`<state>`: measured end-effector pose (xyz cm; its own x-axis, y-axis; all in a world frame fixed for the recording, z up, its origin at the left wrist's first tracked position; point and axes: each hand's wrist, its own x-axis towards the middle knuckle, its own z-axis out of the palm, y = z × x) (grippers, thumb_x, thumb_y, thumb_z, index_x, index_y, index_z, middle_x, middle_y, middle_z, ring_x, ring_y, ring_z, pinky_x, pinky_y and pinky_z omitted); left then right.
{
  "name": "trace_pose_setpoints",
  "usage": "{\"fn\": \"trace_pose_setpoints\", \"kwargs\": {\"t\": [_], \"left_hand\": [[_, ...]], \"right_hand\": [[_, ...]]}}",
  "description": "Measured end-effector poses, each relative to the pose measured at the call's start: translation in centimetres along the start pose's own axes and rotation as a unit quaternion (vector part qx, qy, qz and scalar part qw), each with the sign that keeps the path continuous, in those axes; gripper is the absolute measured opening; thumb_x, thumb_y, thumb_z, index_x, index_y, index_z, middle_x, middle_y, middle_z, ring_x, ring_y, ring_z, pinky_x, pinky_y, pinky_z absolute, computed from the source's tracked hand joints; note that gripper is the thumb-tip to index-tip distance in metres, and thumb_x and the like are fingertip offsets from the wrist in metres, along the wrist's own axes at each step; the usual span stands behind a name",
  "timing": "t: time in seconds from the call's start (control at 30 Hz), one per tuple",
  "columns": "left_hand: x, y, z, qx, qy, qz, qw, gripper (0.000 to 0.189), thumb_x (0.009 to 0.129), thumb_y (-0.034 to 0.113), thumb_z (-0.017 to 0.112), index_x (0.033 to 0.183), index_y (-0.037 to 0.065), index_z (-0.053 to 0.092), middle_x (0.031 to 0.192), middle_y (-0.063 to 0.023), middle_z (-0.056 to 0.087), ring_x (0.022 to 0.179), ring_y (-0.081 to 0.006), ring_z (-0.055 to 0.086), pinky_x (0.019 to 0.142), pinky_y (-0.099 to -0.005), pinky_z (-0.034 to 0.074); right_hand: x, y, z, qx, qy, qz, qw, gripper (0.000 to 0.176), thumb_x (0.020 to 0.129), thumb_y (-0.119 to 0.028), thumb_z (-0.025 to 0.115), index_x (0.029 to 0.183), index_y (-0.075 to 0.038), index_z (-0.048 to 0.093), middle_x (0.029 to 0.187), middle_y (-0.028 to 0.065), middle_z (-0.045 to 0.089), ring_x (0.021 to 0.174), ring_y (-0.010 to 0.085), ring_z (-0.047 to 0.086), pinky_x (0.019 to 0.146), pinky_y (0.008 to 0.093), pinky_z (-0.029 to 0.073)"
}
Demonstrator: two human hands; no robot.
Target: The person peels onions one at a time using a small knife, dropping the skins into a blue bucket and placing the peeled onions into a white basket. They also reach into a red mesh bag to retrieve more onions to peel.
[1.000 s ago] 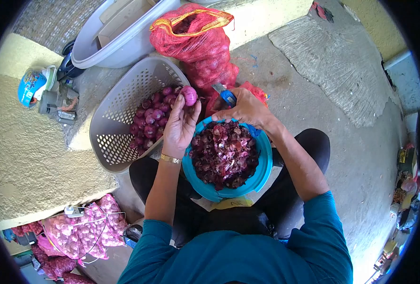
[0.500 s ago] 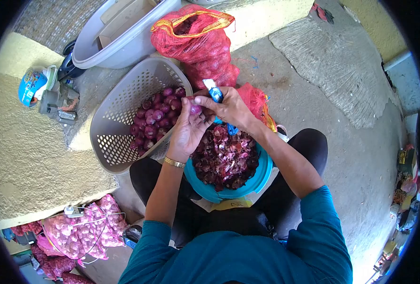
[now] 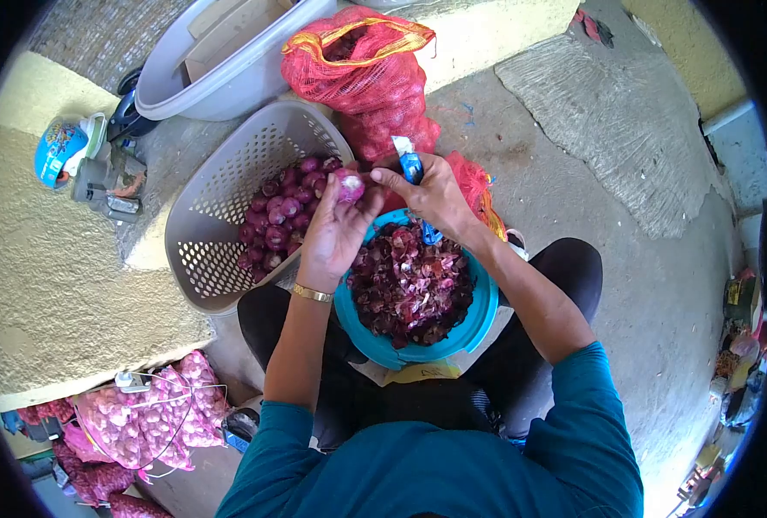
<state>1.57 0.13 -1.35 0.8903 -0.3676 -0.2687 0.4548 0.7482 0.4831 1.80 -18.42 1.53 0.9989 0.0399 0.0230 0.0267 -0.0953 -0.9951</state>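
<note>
A purple onion (image 3: 349,186) is held in my left hand (image 3: 335,226), above the right edge of the grey perforated basket (image 3: 219,198). Several purple onions (image 3: 282,212) lie in that basket. My right hand (image 3: 435,197) is closed around a blue-handled knife (image 3: 410,162), its pale end pointing up and away from me; the thumb and a fingertip are close to the onion. Below both hands, between my legs, stands a turquoise basin (image 3: 484,312) holding a heap of dark red onion skins (image 3: 414,285).
Beyond the basket stand a red mesh sack (image 3: 375,95) and a large grey tub (image 3: 228,91). A smaller red mesh bag (image 3: 470,181) lies past the basin. Pink mesh bags (image 3: 155,419) are at lower left, a blue bowl-like object (image 3: 58,154) at upper left.
My left hand has turned slightly and more of the onion's pale side shows. My right hand has moved a little right, with the knife more upright.
</note>
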Motion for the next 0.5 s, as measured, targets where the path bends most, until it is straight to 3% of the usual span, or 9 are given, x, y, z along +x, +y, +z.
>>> {"fn": "trace_pose_setpoints", "kwargs": {"t": [0.03, 0.1, 0.13, 0.2, 0.3, 0.33, 0.4, 0.47, 0.5], "left_hand": [[0.2, 0.7, -0.7, -0.101, -0.029, 0.002, 0.994, 0.033, 0.100, 0.026, 0.054, 0.123, 0.002, 0.055, 0.119, -0.0159, 0.061, 0.110, -0.0261, 0.060, 0.098, -0.0401, 0.052], [1.1, 2.6, -3.1, -0.318, -0.066, 0.001, 0.946, 0.025, 0.100, 0.015, 0.054, 0.113, -0.006, 0.057, 0.112, -0.0271, 0.062, 0.105, -0.0295, 0.064, 0.086, -0.0317, 0.060], [1.3, 3.4, -4.1, -0.279, -0.038, 0.090, 0.955, 0.026, 0.100, 0.016, 0.055, 0.106, -0.009, 0.057, 0.108, -0.0261, 0.061, 0.095, -0.0258, 0.065, 0.078, -0.0288, 0.062], [1.9, 5.6, -6.8, -0.369, 0.011, 0.027, 0.929, 0.026, 0.100, 0.019, 0.054, 0.103, -0.006, 0.057, 0.097, -0.0202, 0.058, 0.081, -0.0189, 0.062, 0.062, -0.0241, 0.059], [2.9, 4.8, -9.0, -0.309, -0.059, 0.099, 0.944, 0.023, 0.102, 0.018, 0.051, 0.098, -0.005, 0.050, 0.093, -0.0168, 0.052, 0.070, -0.0144, 0.056, 0.051, -0.0212, 0.050], [3.0, 4.6, -9.1, -0.309, -0.060, 0.098, 0.944, 0.023, 0.102, 0.018, 0.051, 0.098, -0.005, 0.050, 0.093, -0.0168, 0.052, 0.070, -0.0144, 0.056, 0.051, -0.0212, 0.050], [3.3, 3.9, -9.1, -0.215, -0.041, 0.133, 0.967, 0.027, 0.103, 0.022, 0.049, 0.096, -0.004, 0.051, 0.088, -0.0159, 0.052, 0.061, -0.0122, 0.051, 0.044, -0.0198, 0.043], [3.7, 4.0, -9.7, -0.216, -0.010, 0.125, 0.968, 0.031, 0.104, 0.026, 0.045, 0.099, -0.004, 0.051, 0.085, -0.0115, 0.052, 0.056, -0.0118, 0.048, 0.041, -0.0204, 0.041], [3.7, 4.0, -9.8, -0.153, 0.029, 0.118, 0.981, 0.034, 0.105, 0.030, 0.042, 0.102, -0.002, 0.054, 0.082, -0.0085, 0.055, 0.055, -0.0110, 0.048, 0.042, -0.0196, 0.041]], "right_hand": [[-0.2, -0.6, -0.1, -0.008, 0.016, 0.009, 1.000, 0.024, 0.086, -0.020, 0.077, 0.099, 0.000, 0.072, 0.063, 0.0010, 0.059, 0.055, 0.0081, 0.048, 0.053, 0.0309, 0.044], [-0.5, -1.8, -0.5, -0.019, 0.012, 0.023, 0.999, 0.024, 0.086, -0.020, 0.076, 0.099, 0.000, 0.072, 0.063, 0.0014, 0.060, 0.056, 0.0080, 0.049, 0.054, 0.0306, 0.044], [-0.6, -2.1, -0.6, -0.030, 0.008, 0.037, 0.999, 0.023, 0.086, -0.019, 0.076, 0.099, 0.000, 0.072, 0.064, 0.0019, 0.060, 0.056, 0.0078, 0.050, 0.054, 0.0303, 0.045], [-0.8, -1.9, -0.5, -0.027, -0.003, 0.034, 0.999, 0.026, 0.088, -0.022, 0.075, 0.099, 0.001, 0.071, 0.064, -0.0009, 0.057, 0.056, 0.0062, 0.048, 0.053, 0.0281, 0.042], [-0.7, -1.6, -0.1, -0.021, -0.011, 0.001, 1.000, 0.028, 0.089, -0.024, 0.074, 0.101, 0.001, 0.071, 0.063, -0.0037, 0.054, 0.056, 0.0049, 0.045, 0.050, 0.0264, 0.038], [-0.7, -1.7, -0.1, -0.016, -0.010, -0.026, 0.999, 0.028, 0.089, -0.024, 0.074, 0.101, 0.001, 0.071, 0.062, -0.0037, 0.052, 0.054, 0.0052, 0.045, 0.049, 0.0268, 0.037], [-0.9, -2.2, -0.7, -0.017, -0.025, 0.008, 1.000, 0.029, 0.089, -0.024, 0.074, 0.103, 0.000, 0.070, 0.061, -0.0034, 0.051, 0.053, 0.0056, 0.045, 0.048, 0.0275, 0.037], [-0.9, -2.5, -1.1, -0.027, -0.037, 0.054, 0.997, 0.025, 0.086, -0.018, 0.075, 0.099, 0.002, 0.071, 0.071, 0.0052, 0.065, 0.062, 0.0101, 0.055, 0.060, 0.0312, 0.048], [-0.8, -2.6, -1.1, -0.024, -0.036, 0.059, 0.997, 0.025, 0.087, -0.020, 0.074, 0.099, 0.002, 0.071, 0.070, 0.0046, 0.064, 0.062, 0.0100, 0.055, 0.060, 0.0312, 0.048]]}}
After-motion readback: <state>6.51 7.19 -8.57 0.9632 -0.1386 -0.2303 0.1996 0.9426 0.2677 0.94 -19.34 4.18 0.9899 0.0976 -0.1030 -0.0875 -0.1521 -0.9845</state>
